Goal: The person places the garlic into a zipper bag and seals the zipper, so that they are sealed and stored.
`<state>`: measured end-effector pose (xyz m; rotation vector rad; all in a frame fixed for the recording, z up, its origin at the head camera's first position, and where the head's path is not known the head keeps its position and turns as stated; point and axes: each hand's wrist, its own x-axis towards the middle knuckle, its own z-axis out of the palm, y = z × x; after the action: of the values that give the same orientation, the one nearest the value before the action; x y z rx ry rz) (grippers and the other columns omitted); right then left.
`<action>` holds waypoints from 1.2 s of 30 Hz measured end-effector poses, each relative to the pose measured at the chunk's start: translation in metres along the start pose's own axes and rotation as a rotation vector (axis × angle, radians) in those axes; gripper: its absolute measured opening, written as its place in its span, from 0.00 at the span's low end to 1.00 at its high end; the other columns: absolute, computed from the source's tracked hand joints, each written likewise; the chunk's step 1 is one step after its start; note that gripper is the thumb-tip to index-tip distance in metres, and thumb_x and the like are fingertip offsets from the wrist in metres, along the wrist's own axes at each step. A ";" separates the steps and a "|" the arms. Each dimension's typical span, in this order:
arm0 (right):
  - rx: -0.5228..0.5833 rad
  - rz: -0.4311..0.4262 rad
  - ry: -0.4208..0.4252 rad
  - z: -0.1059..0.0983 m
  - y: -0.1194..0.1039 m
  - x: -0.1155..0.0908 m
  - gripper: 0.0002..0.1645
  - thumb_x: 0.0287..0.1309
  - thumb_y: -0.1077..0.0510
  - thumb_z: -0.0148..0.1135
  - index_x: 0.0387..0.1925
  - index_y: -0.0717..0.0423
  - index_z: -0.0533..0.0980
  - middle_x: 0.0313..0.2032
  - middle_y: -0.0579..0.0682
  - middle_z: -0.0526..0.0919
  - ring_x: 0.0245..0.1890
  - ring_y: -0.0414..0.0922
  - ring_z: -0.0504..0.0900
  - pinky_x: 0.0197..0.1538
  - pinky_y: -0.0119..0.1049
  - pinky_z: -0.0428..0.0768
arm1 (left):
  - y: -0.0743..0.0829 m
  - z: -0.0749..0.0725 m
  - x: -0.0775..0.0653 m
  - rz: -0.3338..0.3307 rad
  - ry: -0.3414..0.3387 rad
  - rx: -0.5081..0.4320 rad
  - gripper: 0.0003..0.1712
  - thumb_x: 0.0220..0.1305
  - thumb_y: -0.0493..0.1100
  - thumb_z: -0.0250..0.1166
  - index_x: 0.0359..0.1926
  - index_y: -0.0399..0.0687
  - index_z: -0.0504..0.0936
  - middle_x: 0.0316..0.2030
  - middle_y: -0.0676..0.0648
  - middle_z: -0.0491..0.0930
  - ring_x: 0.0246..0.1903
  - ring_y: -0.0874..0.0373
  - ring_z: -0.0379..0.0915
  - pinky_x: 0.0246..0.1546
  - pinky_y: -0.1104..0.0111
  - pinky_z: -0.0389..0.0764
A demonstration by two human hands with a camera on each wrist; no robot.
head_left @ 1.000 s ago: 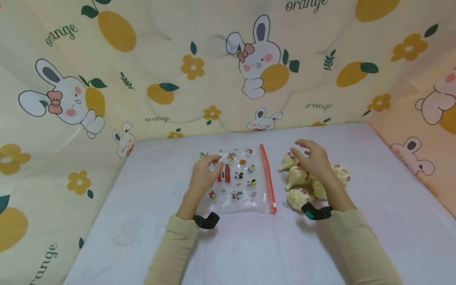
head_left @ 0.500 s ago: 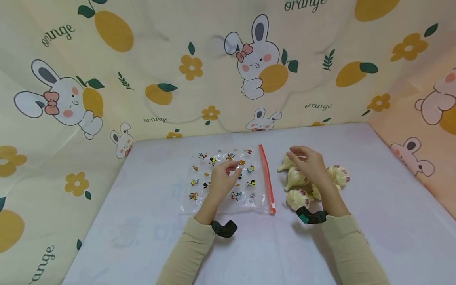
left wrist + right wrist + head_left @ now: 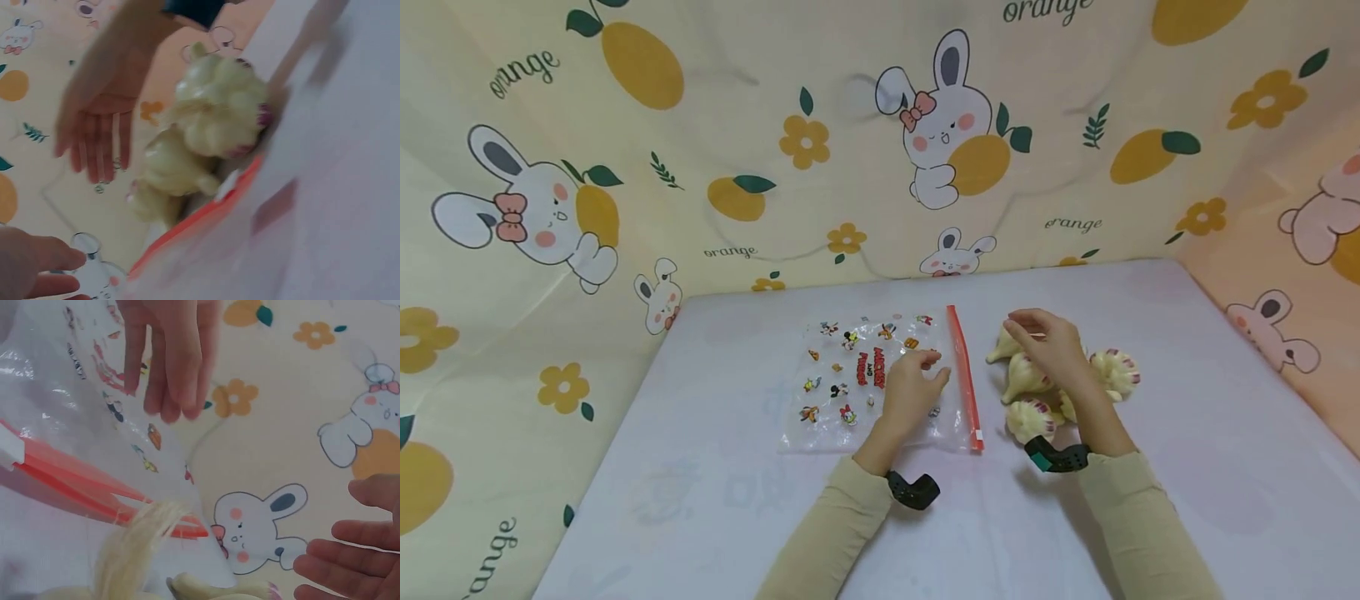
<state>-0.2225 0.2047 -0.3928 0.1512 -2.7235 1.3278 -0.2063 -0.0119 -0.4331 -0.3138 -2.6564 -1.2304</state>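
Note:
A clear zip bag [image 3: 820,429] printed with small cartoon figures lies flat on the table, its red zip edge [image 3: 964,379] on the right. Over the right part of the bag hovers my left hand [image 3: 916,387], fingers loosely bent and holding nothing. Several garlic bulbs [image 3: 1030,421] lie in a pile to the right of the zip edge. Above that pile is my right hand [image 3: 1051,346], fingers relaxed and partly hiding the bulbs. In the right wrist view a garlic stem [image 3: 128,550] overlaps the red zip edge, and the fingers of my right hand [image 3: 353,556] are spread.
The white-covered table [image 3: 700,517] meets a fabric backdrop [image 3: 850,117] printed with rabbits, oranges and flowers. A side panel of the same fabric [image 3: 1262,267] stands on the right. Each wrist wears a black band with a camera [image 3: 913,492].
My left hand has moved right across the bag, from its middle toward the zip edge. My right hand has shifted slightly down and left over the garlic. Bag and bulbs stay put.

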 end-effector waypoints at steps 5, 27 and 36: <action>-0.031 0.004 -0.033 0.001 -0.003 0.000 0.30 0.69 0.43 0.50 0.58 0.63 0.72 0.55 0.65 0.79 0.55 0.60 0.77 0.57 0.56 0.79 | 0.005 0.015 -0.001 -0.007 -0.017 0.077 0.17 0.59 0.44 0.67 0.47 0.38 0.83 0.42 0.41 0.84 0.43 0.52 0.80 0.46 0.65 0.81; -0.079 -0.061 -0.025 0.009 -0.002 -0.015 0.22 0.68 0.49 0.54 0.51 0.63 0.77 0.48 0.64 0.84 0.46 0.57 0.83 0.46 0.42 0.84 | 0.013 0.048 0.006 -0.147 0.041 0.287 0.30 0.50 0.53 0.74 0.51 0.44 0.78 0.45 0.45 0.79 0.46 0.52 0.74 0.48 0.64 0.77; -0.044 -0.063 -0.039 0.008 -0.005 -0.021 0.25 0.67 0.45 0.54 0.50 0.63 0.77 0.48 0.63 0.83 0.46 0.58 0.83 0.49 0.49 0.84 | 0.012 0.050 0.006 -0.173 -0.002 0.184 0.24 0.54 0.44 0.71 0.50 0.41 0.78 0.45 0.43 0.83 0.46 0.52 0.79 0.48 0.64 0.81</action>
<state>-0.2017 0.1962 -0.3969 0.2602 -2.7529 1.2610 -0.2131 0.0348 -0.4544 -0.0585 -2.8215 -1.0186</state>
